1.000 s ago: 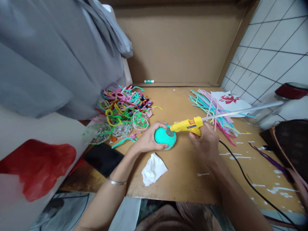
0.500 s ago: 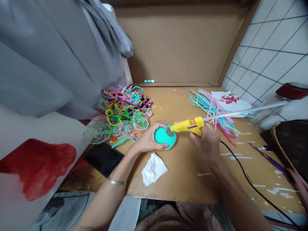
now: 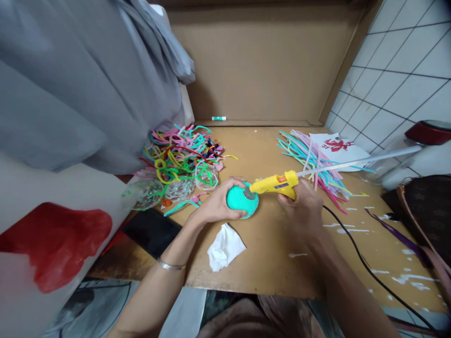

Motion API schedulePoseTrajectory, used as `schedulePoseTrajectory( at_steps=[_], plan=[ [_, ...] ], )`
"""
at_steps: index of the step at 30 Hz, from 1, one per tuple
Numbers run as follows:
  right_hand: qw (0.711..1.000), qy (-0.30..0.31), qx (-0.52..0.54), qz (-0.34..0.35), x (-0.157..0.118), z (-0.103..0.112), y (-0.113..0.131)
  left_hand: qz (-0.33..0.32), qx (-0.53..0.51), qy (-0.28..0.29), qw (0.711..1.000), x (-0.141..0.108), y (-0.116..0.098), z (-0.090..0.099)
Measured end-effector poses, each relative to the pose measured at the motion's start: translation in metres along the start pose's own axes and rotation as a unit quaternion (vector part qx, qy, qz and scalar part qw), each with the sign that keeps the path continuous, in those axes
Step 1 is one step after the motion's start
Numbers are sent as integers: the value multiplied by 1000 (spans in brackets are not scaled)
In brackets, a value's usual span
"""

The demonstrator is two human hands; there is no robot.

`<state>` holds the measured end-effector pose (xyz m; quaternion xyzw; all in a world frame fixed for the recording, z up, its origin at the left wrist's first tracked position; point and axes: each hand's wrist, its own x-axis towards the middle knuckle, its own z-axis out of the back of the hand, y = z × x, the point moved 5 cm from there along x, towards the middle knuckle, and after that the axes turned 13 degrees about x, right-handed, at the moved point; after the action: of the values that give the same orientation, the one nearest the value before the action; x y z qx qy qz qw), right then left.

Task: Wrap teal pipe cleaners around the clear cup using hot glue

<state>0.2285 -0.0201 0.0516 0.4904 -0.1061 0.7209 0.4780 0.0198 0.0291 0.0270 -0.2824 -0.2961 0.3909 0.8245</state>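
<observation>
A turquoise wrapped ball (image 3: 241, 203) is held at its left side by my left hand (image 3: 219, 202), with thumb below and fingers above. Near the ball's top right is a bare greyish patch. My right hand (image 3: 305, 205) grips a yellow glue gun (image 3: 276, 183) by its handle. The gun's nozzle points left and is at the edge of that patch; whether it touches cannot be told. A long clear glue stick (image 3: 362, 162) sticks out of the gun's back.
Tangled coloured pipe cleaners (image 3: 176, 155) lie at the left, a bundle of straight ones (image 3: 313, 159) at the right. A crumpled tissue (image 3: 225, 248), black phone (image 3: 152, 232), red-lidded jar (image 3: 428, 133), brown bag (image 3: 428, 211) and black cord (image 3: 359, 258) are around.
</observation>
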Motion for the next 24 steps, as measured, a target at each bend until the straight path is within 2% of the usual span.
schedulePoseTrajectory(
  at_steps=[14, 24],
  plan=[
    [999, 6, 13, -30, 0, -1, -2, 5, -5, 5, 1000, -1, -1, 0],
    [997, 5, -1, -82, 0, -2, -10, 2, 0, 9, 1000, 1, -2, 0]
  ],
)
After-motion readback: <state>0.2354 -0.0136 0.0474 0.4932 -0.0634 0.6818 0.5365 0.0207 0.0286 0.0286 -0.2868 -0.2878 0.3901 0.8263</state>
